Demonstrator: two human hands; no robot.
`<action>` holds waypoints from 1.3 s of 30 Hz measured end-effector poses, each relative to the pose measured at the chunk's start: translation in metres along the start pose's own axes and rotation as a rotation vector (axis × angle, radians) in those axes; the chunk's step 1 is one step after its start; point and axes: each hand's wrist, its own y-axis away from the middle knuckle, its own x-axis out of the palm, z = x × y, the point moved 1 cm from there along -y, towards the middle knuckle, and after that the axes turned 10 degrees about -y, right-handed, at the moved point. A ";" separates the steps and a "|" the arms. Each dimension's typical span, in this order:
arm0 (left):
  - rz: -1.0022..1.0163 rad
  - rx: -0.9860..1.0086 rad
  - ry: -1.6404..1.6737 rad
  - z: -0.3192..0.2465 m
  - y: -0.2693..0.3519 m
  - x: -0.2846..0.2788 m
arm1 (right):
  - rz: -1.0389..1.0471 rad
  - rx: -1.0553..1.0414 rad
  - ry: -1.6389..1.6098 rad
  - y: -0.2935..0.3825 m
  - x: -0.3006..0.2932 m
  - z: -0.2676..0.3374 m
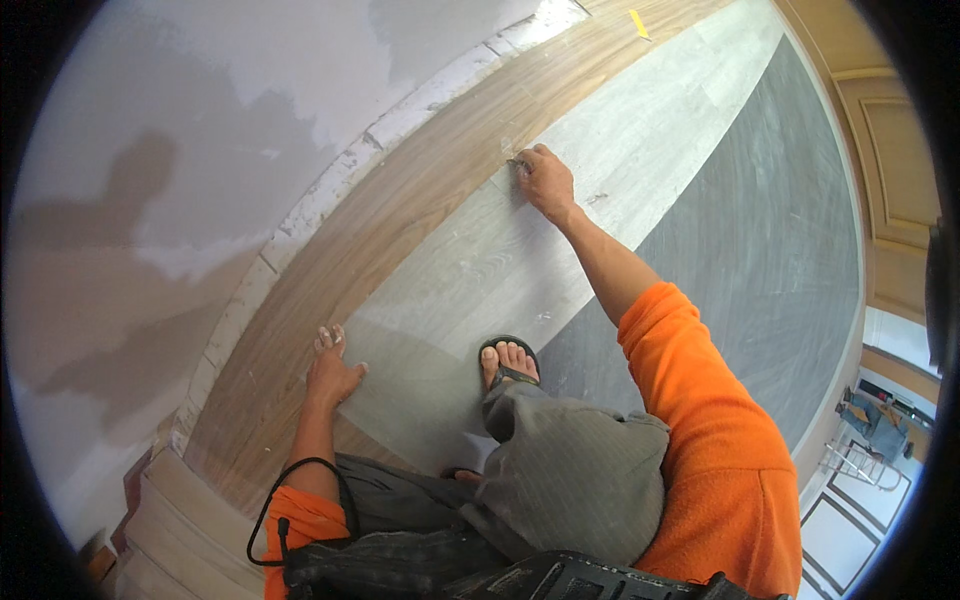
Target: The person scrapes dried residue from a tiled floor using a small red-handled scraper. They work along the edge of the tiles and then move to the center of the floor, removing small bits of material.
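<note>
Low over the floor, my right hand (547, 184) is closed around a small dark tool (517, 162), mostly hidden by the fingers. Its tip meets the seam between brown wood-look planks (420, 195) and pale grey wood-look planks (465, 277). Nearer my body, my left hand (331, 371) rests with fingers apart at the same seam. White residue covers its fingertips, and nothing is in it. A small pale smudge (506, 142) marks the brown planks just beyond the right hand.
A band of whitish tile skirting (322, 199) runs along the patchy painted wall (247, 150). Dark grey flooring (750, 210) lies to the right, before wooden panelled doors (892, 157). My sandalled foot (511, 364) stands on the pale planks. A yellow strip (639, 24) lies far ahead.
</note>
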 end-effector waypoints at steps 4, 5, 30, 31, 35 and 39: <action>-0.005 -0.008 0.007 0.004 -0.003 0.004 | -0.065 0.111 0.009 -0.005 -0.001 0.000; 0.002 -0.011 0.011 0.003 -0.002 0.004 | -0.054 0.070 0.005 -0.001 0.002 0.000; 0.006 -0.004 -0.001 -0.005 0.005 -0.004 | -0.057 -0.001 0.005 -0.011 0.010 0.001; 0.009 -0.012 -0.013 -0.005 0.006 -0.005 | -0.067 0.042 0.007 -0.013 0.009 0.001; -0.025 0.019 0.029 0.005 -0.003 0.005 | -0.078 0.074 0.013 -0.012 0.008 0.001; -0.039 0.042 0.020 0.008 -0.004 0.006 | -0.021 0.053 0.006 -0.019 0.001 0.001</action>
